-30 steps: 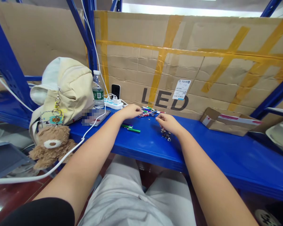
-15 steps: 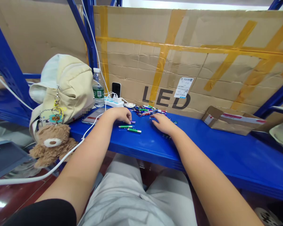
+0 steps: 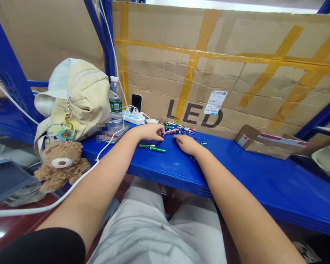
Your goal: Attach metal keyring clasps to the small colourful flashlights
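Note:
My left hand (image 3: 152, 132) reaches over the near left side of a pile of small shiny coloured tubes (image 3: 176, 128). Its thumb and forefinger are curved with a gap between them, beside the tubes; nothing held shows clearly. Just below that hand, a green tube with a silver end (image 3: 146, 146) and a second green tube (image 3: 157, 149) lie on the blue table (image 3: 170, 167). To the right of the pile, my right hand (image 3: 186, 144) is low over the table, fingers curled together. Whatever they hold is hidden. Small dark and green pieces (image 3: 203, 143) lie beside it.
On the left are a cream backpack (image 3: 90, 91), a teddy bear (image 3: 63, 161), a water bottle (image 3: 116, 102), a phone (image 3: 117, 134) and a power strip (image 3: 133, 117). A white cable (image 3: 97, 160) crosses there. An open carton (image 3: 269, 143) stands right; a large cardboard sheet (image 3: 154, 73) backs the table.
My left hand has moved from near the green tubes to the pile. The purple tube by its fingertips no longer shows. My right hand's spread fingers have curled in.

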Motion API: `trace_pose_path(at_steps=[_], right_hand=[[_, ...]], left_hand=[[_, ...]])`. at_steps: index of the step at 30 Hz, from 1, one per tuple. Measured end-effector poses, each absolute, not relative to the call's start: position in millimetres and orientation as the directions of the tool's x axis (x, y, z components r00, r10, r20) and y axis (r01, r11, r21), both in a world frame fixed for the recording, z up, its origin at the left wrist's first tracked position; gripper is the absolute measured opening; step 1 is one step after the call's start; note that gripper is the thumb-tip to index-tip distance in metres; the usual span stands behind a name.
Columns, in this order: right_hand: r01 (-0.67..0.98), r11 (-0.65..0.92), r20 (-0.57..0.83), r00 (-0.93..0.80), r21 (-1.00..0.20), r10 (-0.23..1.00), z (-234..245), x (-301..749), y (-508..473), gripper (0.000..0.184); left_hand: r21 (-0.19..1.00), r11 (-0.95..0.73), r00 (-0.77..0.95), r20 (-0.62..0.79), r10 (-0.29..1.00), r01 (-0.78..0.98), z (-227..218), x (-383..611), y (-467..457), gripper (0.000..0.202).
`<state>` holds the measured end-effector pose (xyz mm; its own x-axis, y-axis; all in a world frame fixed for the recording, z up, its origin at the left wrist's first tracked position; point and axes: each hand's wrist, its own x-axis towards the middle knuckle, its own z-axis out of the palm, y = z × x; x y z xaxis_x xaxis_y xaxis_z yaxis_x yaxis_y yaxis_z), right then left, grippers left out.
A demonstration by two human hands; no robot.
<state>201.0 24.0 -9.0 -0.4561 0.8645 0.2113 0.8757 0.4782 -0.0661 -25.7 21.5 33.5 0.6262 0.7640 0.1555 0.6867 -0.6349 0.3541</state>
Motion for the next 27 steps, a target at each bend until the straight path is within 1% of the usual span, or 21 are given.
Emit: trace_pose_path(at_steps=[6, 11, 14, 20, 24, 27], right_hand=[[0.885, 0.456, 0.277, -0.417, -0.092, 0.866, -2.1, 207.6, 17.4, 0.031], [0.913, 0.389, 0.233, -0.355, -0.122, 0.905, 2.1, 211.2, 14.3, 0.030], [0.915, 0.383, 0.225, -0.349, -0.128, 0.909, 4.5, 210.6, 12.5, 0.031], [0.899, 0.401, 0.268, -0.348, -0.177, 0.898, 6.7, 214.9, 7.5, 0.033], [0.895, 0.388, 0.227, -0.339, -0.223, 0.913, 5.0, 218.2, 6.9, 0.026], [0.899, 0.365, 0.205, -0.320, -0.241, 0.925, 4.4, 218.4, 6.4, 0.024]], left_hand=[[0.391, -0.634, 0.632, 0.151, 0.760, 0.668, 31.8, -22.4, 20.8, 0.027], [0.419, -0.636, 0.638, 0.159, 0.754, 0.648, 29.1, -18.8, 20.2, 0.028], [0.419, -0.644, 0.640, 0.175, 0.749, 0.639, 27.4, -16.4, 19.6, 0.027], [0.423, -0.659, 0.649, 0.191, 0.736, 0.622, 26.5, -13.3, 16.5, 0.028], [0.396, -0.663, 0.648, 0.192, 0.737, 0.636, 26.8, -12.4, 15.1, 0.029], [0.402, -0.669, 0.659, 0.188, 0.728, 0.625, 26.2, -11.9, 15.3, 0.029]])
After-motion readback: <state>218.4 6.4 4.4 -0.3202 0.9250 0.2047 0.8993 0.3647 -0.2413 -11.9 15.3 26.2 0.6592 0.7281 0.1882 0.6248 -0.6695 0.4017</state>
